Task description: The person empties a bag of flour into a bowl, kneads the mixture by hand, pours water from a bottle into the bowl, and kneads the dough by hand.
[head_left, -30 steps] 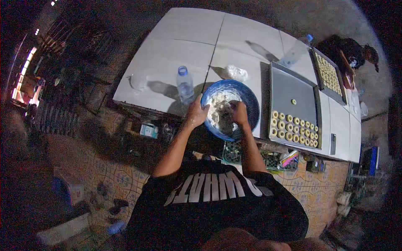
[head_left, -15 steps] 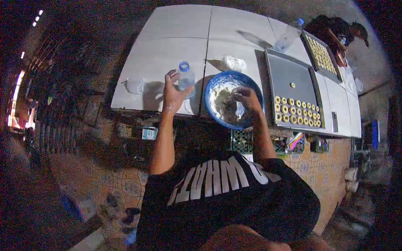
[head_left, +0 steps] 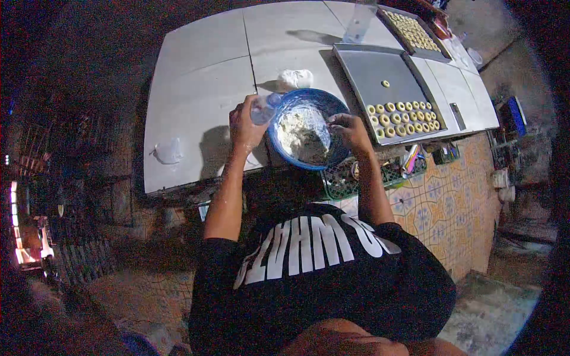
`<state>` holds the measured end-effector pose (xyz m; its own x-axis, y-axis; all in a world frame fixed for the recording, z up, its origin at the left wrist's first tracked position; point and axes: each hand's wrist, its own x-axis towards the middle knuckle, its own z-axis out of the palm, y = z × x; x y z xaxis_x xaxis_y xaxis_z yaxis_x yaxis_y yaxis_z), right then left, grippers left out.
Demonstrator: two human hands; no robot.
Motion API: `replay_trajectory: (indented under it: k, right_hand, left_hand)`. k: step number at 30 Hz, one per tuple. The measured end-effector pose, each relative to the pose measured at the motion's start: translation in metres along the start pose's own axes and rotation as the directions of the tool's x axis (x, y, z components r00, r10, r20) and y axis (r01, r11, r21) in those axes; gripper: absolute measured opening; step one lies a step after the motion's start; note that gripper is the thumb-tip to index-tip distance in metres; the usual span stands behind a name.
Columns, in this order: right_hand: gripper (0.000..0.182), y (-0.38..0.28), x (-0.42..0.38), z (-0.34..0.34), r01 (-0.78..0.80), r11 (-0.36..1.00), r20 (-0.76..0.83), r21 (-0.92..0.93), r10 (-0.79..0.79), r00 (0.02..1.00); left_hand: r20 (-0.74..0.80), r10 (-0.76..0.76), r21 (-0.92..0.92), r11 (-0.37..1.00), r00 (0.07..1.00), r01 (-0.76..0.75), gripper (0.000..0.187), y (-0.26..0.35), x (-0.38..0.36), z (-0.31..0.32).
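Note:
My left hand (head_left: pixel 247 123) is wrapped round a clear plastic bottle (head_left: pixel 263 110), tilted so that its blue neck points over the left rim of a blue bowl (head_left: pixel 287 155). Inside the bowl is a pale, floury mixture (head_left: pixel 292 133), partly in shadow. My right hand (head_left: pixel 349 132) reaches over the bowl's right side, fingers drawn together just inside the rim; I cannot tell what is between them. Behind the bowl, a crumpled white bag or cloth (head_left: pixel 295 78) lies on the white tiled table (head_left: pixel 202 44).
Right of the bowl, a metal tray (head_left: pixel 380 62) bears rows of small dough rings (head_left: pixel 405 129). A fuller tray (head_left: pixel 415 35) and another clear bottle (head_left: pixel 358 25) stand farther back. Below the table edge hangs a green crate (head_left: pixel 339 185). A small clear bag (head_left: pixel 168 152) lies at left.
My left hand has brought the bottle from upright to tilted over the bowl's rim. My right hand has drawn back toward the bowl's right side. The view has shifted.

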<state>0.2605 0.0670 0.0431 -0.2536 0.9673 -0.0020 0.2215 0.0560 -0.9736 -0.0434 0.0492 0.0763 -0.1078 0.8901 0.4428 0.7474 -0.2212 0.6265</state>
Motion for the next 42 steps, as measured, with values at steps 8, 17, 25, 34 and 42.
replay_trajectory:
  k: [8, 17, 25, 34, 42]
  right_hand:
    - [0.011, -0.011, -0.028, 0.000, -0.053, 0.999, -0.134, 0.000, 0.053, 0.990]
    - [0.016, -0.009, -0.032, -0.007, -0.065, 0.984, -0.154, 0.167, 0.091, 0.984]
    - [0.018, -0.034, -0.040, 0.005, -0.121, 0.979, -0.166, 0.164, 0.148, 0.975]
    - [0.021, -0.016, -0.034, 0.001, -0.073, 0.993, -0.162, 0.093, 0.087, 0.983]
    - [0.016, -0.012, -0.035, 0.000, -0.037, 0.990, -0.153, 0.134, 0.058, 0.986]
  left_hand:
    - [0.216, 0.384, 0.220, 0.877, 0.898, -0.428, 0.063, -0.001, 0.026, -0.017]
    - [0.293, 0.484, 0.278, 0.782, 0.825, -0.558, 0.049, -0.025, 0.044, -0.013]
    - [0.318, 0.549, 0.329, 0.701, 0.773, -0.633, 0.045, -0.035, 0.051, -0.015]
    - [0.346, 0.585, 0.339, 0.651, 0.733, -0.679, 0.041, -0.040, 0.058, -0.015]
    - [0.380, 0.557, 0.354, 0.650, 0.739, -0.672, 0.044, -0.032, 0.059, -0.020]
